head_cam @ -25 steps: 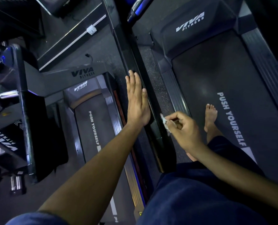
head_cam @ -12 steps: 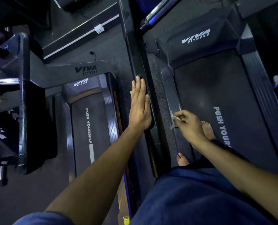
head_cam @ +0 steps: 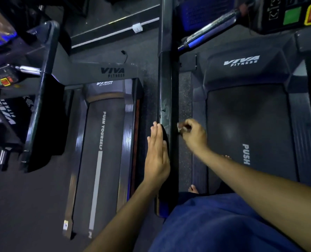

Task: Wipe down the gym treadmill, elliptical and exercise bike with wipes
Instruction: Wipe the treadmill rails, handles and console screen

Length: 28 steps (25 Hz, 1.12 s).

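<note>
Left hand (head_cam: 157, 157): flat, fingers straight, against the rail (head_cam: 166, 99) at frame centre.
Right hand (head_cam: 192, 132): pinched a wipe (head_cam: 179, 126) against the rail's right side.

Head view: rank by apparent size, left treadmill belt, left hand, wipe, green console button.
1. Left treadmill belt
2. Left hand
3. Green console button
4. Wipe, mostly hidden by right hand, so ranks 3 and 4 are unsure.

Left hand (head_cam: 157, 153): flat, fingers straight and together, palm facing right.
Left arm: extended forward.
Right hand (head_cam: 192, 131): fingers curled in a pinch, blurred.
Right arm: extended forward-left.
</note>
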Motion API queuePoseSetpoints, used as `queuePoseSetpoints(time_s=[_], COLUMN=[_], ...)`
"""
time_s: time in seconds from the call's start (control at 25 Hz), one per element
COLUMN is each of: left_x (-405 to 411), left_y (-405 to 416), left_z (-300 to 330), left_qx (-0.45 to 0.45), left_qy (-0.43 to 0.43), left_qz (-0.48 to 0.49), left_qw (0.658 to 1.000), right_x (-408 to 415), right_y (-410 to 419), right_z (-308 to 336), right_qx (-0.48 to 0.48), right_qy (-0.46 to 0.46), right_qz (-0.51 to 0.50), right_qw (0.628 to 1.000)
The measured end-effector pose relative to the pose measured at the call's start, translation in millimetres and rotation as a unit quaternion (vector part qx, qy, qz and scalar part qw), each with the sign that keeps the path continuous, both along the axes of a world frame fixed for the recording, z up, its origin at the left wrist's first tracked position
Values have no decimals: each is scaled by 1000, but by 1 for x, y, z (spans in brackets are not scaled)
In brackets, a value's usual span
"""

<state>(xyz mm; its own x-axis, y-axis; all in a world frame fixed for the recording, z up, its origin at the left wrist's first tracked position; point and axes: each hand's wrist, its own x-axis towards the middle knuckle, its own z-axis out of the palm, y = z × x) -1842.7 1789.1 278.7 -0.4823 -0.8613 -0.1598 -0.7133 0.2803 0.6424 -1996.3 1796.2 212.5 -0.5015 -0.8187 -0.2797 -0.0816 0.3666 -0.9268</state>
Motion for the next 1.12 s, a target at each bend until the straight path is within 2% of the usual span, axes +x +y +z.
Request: queuePoseSetpoints(time_s=[0.2,0.32,0.44,0.56,0.72,0.84,1.0,1.12], left_x=[-2,-2,-3,-2,-2,-3,6,12], left_y=[-1,-2,-2,-2,0,0,21,36], left_z=[1,0,-1,0,2,3,3,0], left_qx=[-9,-11,-6,-7,-7,-10,-9,-14], left_qy=[-7,-15,-20,-18,-26,-31,-11,-16], left_qz=[13,9,14,18,19,27,32,41], left_qw=[1000,1000,1000,1000,999,999,999,999], right_x=[-56,-40,-4,0,-38,-66,-69,-23], right_y=[-71,-42,24,39,-29,-62,-35,1], right_z=[3,2,-5,-4,9,18,21,32], right_qx=[-18,2,43,32,-7,-16,-40,-67], right_qy=[24,-8,-51,-41,2,15,-1,-36], right_qz=[5,37,137,196,121,121,61,95], right_qw=[1000,999,988,979,993,992,997,993])
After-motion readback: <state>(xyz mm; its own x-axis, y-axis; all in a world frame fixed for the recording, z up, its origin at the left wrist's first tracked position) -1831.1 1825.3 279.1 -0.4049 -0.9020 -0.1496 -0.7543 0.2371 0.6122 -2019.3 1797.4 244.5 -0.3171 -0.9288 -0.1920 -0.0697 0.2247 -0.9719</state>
